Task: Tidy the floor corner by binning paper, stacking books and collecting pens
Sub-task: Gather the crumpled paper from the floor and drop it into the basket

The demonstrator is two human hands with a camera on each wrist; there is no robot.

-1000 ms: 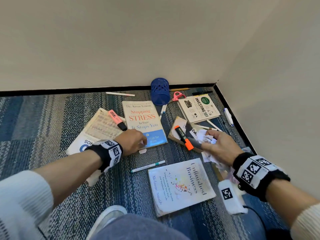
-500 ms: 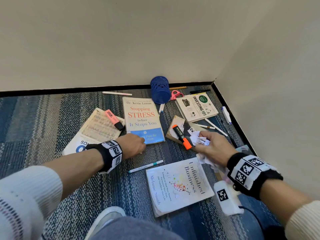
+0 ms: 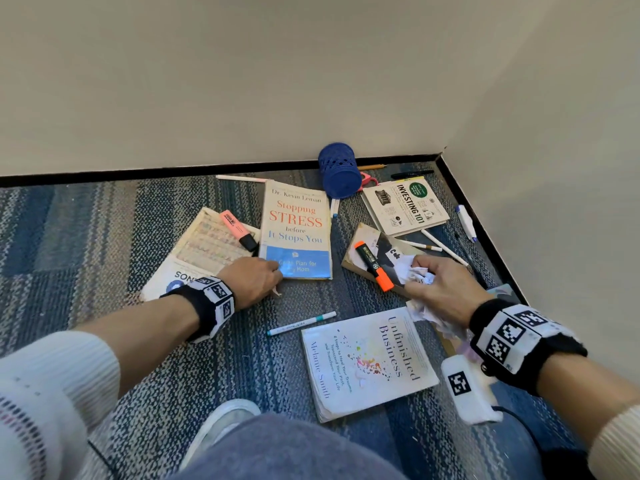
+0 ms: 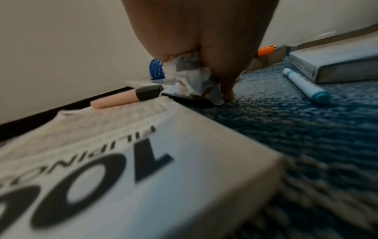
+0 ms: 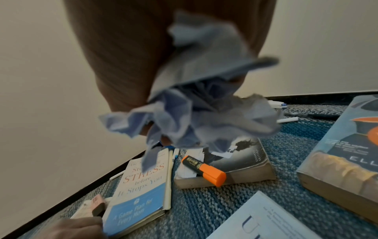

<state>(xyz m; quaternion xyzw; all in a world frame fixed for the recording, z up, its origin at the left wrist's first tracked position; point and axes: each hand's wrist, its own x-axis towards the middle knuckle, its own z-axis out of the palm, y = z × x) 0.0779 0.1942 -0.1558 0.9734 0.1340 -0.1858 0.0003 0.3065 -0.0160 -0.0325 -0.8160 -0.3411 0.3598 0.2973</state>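
- So far only the paper-gathering looks underway. The white "Unfinished Business" paperback lies flat and unstacked on the blue-grey carpet floor, nearest the person, with a teal-capped white pen loose just beside its far-left corner.
- Right hand has its fingers curled round a big wad of crumpled white paper, held just above the grey paperback with the orange highlighter on it.
- Left hand is low on the floor, fingers bunched round a smaller crumpled paper scrap, at the near edge of the "Stopping STRESS" book.
- No bin in view, so I'd guess binning is next; books and pens are all still to do.
- Farther back, the blue mesh pen cup is tipped over by the black skirting along the back wall. The right wall crowds the right hand; the carpet to the left is the open room.
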